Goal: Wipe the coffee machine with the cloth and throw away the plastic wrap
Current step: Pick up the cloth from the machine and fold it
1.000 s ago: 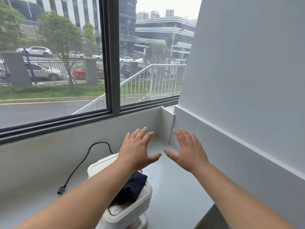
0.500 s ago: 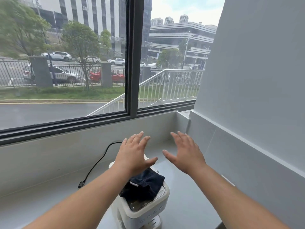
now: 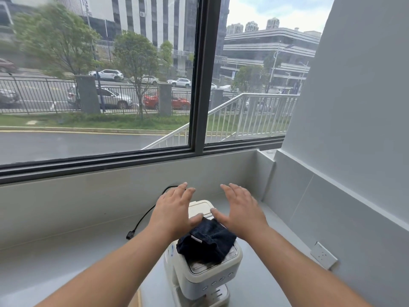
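On the table by the window, a cord (image 3: 141,220) trails left of the machine (image 3: 205,267). My left hand (image 3: 171,212) hovers open and empty above it; the cloth (image 3: 207,239) lies bunched on its top, within reach; my right hand (image 3: 241,211) is spread the same. I see no wrap.

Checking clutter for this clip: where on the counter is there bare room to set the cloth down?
Bare counter lies between the coffee machine and the right wall, and left of the machine nearer than the power cord. The machine's top is crowded: cloth and both hands.
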Demonstrator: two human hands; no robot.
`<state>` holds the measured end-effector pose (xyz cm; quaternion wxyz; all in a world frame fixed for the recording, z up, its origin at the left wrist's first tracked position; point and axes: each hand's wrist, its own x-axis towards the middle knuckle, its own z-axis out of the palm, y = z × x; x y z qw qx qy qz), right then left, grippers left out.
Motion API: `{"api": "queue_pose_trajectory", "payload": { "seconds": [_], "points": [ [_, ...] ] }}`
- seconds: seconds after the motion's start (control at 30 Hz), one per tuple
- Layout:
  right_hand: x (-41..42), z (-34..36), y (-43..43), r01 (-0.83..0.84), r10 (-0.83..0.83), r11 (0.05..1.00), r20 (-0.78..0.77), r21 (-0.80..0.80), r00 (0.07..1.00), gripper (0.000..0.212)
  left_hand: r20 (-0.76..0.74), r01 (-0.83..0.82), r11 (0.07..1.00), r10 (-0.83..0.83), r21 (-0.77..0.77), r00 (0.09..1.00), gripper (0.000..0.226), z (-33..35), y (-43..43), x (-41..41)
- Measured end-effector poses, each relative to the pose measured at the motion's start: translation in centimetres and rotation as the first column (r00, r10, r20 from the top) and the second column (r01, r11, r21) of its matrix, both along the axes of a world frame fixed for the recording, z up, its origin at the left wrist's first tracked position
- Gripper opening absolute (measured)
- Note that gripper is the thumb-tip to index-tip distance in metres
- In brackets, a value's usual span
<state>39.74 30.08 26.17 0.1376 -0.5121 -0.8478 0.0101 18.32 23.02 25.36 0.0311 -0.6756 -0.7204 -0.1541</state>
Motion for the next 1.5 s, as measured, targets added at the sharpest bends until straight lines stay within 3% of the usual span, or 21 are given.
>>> {"api": "queue_pose_trajectory", "payload": {
  "seconds": [0.2, 0.43, 0.67, 0.9, 1.5],
  "points": [
    [-1.6, -1.7, 0.6, -0.111, 0.112, 0.993, 0.033, -0.025, 0.993, 0.09, -0.084, -0.105, 0.991, 0.098, -0.084, 0.992, 0.055, -1.1, -0.8, -0.7],
    [-2.7, -3.5, 1.5, -0.252, 0.254, 0.965, 0.027, -0.076, 0.967, 0.083, -0.213, -0.201, 0.955, 0.154, -0.219, 0.965, 0.07, -2.0, -1.2, 0.0],
    [-2.5, -4.2, 2.6, -0.341, 0.345, 0.931, 0.011, -0.129, 0.938, 0.078, 0.056, -0.165, 0.896, 0.206, -0.411, 0.977, 0.044, -2.2, -1.3, 1.3],
    [-1.5, -3.6, 4.0, -0.43, 0.436, 0.885, -0.003, -0.177, 0.9, 0.069, 0.108, -0.207, 0.914, 0.259, -0.349, 0.96, 0.024, -1.2, -1.1, 2.8],
    [-1.1, -1.2, 5.5, -0.636, 0.63, 0.736, -0.109, -0.229, 0.769, 0.058, 0.407, -0.406, 0.909, 0.408, -0.095, 0.817, 0.019, 3.3, -0.3, 5.9]
  ]
}}
